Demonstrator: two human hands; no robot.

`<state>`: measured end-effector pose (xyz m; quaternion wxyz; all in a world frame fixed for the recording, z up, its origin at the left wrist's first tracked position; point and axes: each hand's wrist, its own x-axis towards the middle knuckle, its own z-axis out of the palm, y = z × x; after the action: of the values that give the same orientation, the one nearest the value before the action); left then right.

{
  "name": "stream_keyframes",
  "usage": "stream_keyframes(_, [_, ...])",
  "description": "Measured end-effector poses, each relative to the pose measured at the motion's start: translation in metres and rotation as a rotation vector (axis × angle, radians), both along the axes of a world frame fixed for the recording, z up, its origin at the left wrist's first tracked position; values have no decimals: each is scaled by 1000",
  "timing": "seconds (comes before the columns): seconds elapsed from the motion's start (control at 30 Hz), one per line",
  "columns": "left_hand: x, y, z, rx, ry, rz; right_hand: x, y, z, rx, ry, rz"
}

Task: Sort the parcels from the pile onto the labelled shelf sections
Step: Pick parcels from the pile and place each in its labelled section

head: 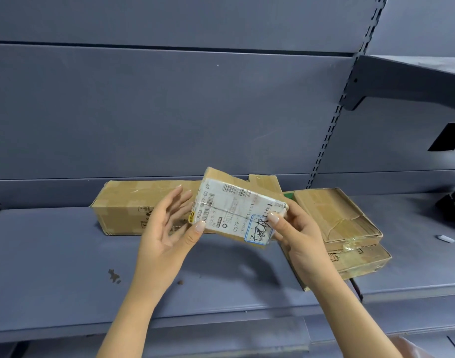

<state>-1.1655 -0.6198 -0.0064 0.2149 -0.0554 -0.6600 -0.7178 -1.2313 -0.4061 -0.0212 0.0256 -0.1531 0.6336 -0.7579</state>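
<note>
Above the grey shelf, the right hand is gripping a small parcel (label upward, probably for reading) while the straight-fingered left hand is steadying it.

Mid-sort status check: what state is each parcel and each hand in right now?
Small parcel: held above the shelf, tilted, label facing the camera.
Right hand: pinches its right end, thumb on label.
Left hand: fingers straight, thumb touching its lower left corner.
Long box: lying on the shelf, closed.
Flat boxes: stacked on the shelf.
</note>
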Motion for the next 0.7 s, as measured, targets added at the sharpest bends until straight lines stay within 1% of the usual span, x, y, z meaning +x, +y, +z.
stream_keyframes(0.13, [-1, 4, 1, 17, -30, 30, 7, -9, -6, -107, -125, 62])
stream_keyframes(0.2, [-1, 4, 1, 13, -39, 53, 10, -12, -9, -121, -162, 91])
stream_keyframes(0.27, [-2, 2, 3, 5, -44, 70, 9, -13, -11, -111, -159, 94])
stream_keyframes(0.37, [-2, -3, 6, -47, -74, 58, 4, -7, -8, -6, -76, 62])
stream_keyframes(0.47, [-3, -11, 11, -142, -129, 16, -2, 2, 4, 177, 31, 121])
stream_keyframes(0.6, [-5, -20, 18, -260, -176, -37, -6, 13, 5, 338, 43, 302])
stream_keyframes(0.7, [-8, -25, 22, -285, -188, -58, -3, 14, 3, 376, 34, 357])
